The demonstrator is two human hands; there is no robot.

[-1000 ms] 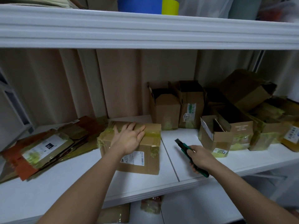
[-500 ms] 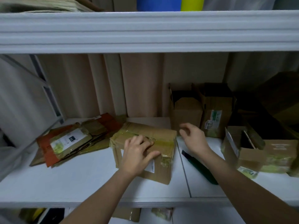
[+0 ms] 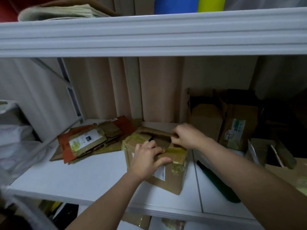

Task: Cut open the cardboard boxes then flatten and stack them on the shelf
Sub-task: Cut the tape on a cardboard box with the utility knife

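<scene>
A brown cardboard box (image 3: 167,178) with yellowish tape stands on the white shelf (image 3: 86,178). Its top is partly open, showing a dark gap. My left hand (image 3: 147,159) grips the near top flap, fingers curled over its edge. My right hand (image 3: 186,136) pinches the far flap, which is lifted up. A green-handled box cutter (image 3: 217,181) lies on the shelf to the right of the box, partly under my right forearm. A pile of flattened boxes (image 3: 93,140) lies at the back left.
Several opened cardboard boxes (image 3: 221,120) stand at the back right and right edge. An upper shelf (image 3: 149,34) overhangs close above. A white plastic bag (image 3: 15,138) sits at the far left. More cardboard shows below the shelf.
My right hand has put the cutter down on the shelf and moved to the box's far flap. Both hands now pull the top flaps apart, opening the box.
</scene>
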